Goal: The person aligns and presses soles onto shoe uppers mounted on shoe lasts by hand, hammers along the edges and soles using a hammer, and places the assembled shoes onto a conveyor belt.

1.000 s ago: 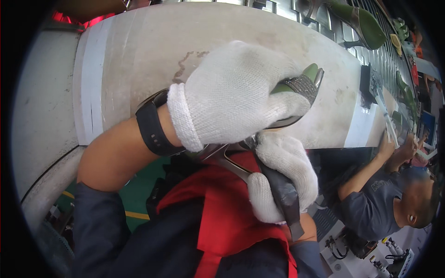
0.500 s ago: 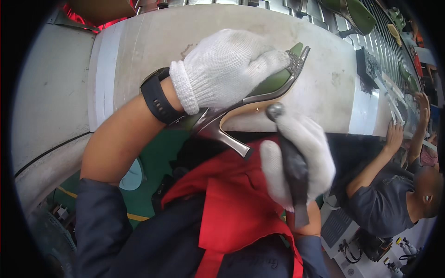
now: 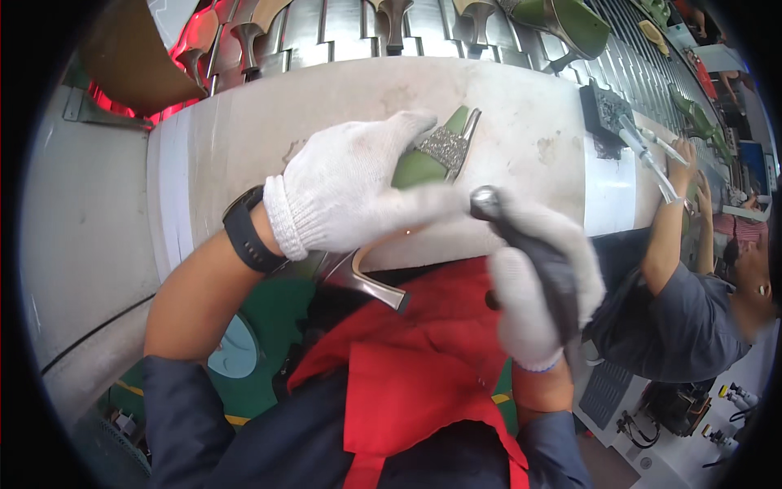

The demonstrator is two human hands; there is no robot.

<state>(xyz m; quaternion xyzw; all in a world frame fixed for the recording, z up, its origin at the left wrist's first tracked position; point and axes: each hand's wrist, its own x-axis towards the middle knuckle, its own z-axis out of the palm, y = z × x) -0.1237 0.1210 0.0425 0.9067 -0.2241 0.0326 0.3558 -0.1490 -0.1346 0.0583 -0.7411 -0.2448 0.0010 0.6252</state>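
Note:
Under my white-gloved left hand (image 3: pixel 338 179) lies a high-heeled shoe (image 3: pixel 446 153), on its side with a green last inside and a glittery band across the toe. My fingers and thumb reach over and around it; the thumb is stretched right, blurred, close to the hammer head. The shiny grey heel (image 3: pixel 379 292) juts past the near edge of the bench. In my gloved right hand (image 3: pixel 521 310) is a hammer (image 3: pixel 485 202) with a round steel face and dark handle, raised just right of the shoe. A small copper-coloured dot shows on its tan underside.
The pale worktop (image 3: pixel 529 106) curves before me, with a slatted metal conveyor (image 3: pixel 342 33) behind it carrying several heeled shoes. A dark block (image 3: pixel 604 110) sits at the right, beside white-handled tools (image 3: pixel 648 159). A co-worker (image 3: pixel 684 326) works close on the right.
My view has shifted. The left hand's thumb has moved off the shoe's upper and now stretches toward the hammer head. The right hand still grips the hammer, and the shoe sits slightly nearer me.

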